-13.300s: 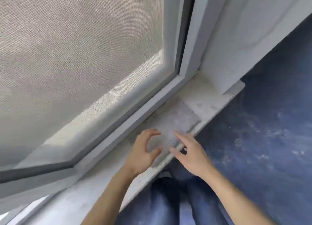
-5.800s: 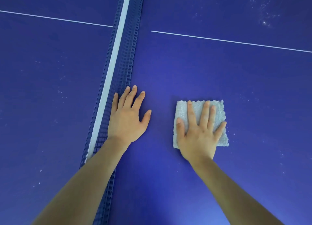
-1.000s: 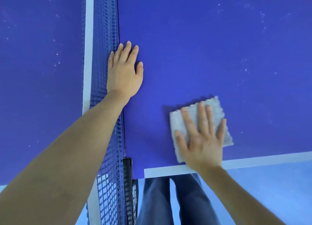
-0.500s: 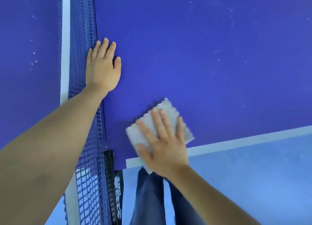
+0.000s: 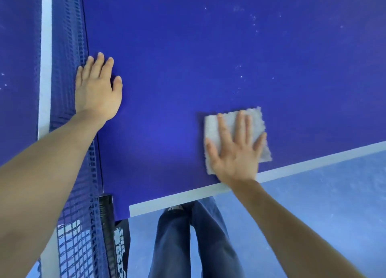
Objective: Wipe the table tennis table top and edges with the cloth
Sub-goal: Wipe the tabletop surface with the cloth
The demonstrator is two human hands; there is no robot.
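The blue table tennis table [image 5: 188, 69] fills most of the view, with a white line [image 5: 313, 159] along its near edge. A folded grey-white cloth [image 5: 213, 127] lies flat on the top just inside that line. My right hand [image 5: 236, 150] presses on the cloth with straight, spread fingers. My left hand [image 5: 97, 90] rests flat on the table top beside the net, fingers straight and together.
The dark blue net [image 5: 69, 69] with its white top band runs along the left, ending at a black clamp post [image 5: 106, 206] at the table's side. Below the near edge are my jeans-clad legs [image 5: 188, 242] and a light blue floor [image 5: 323, 204]. White dust specks [image 5: 240, 77] dot the far top.
My right hand has slid the cloth to the right along the near edge, away from the net corner. My left hand stays flat beside the net.
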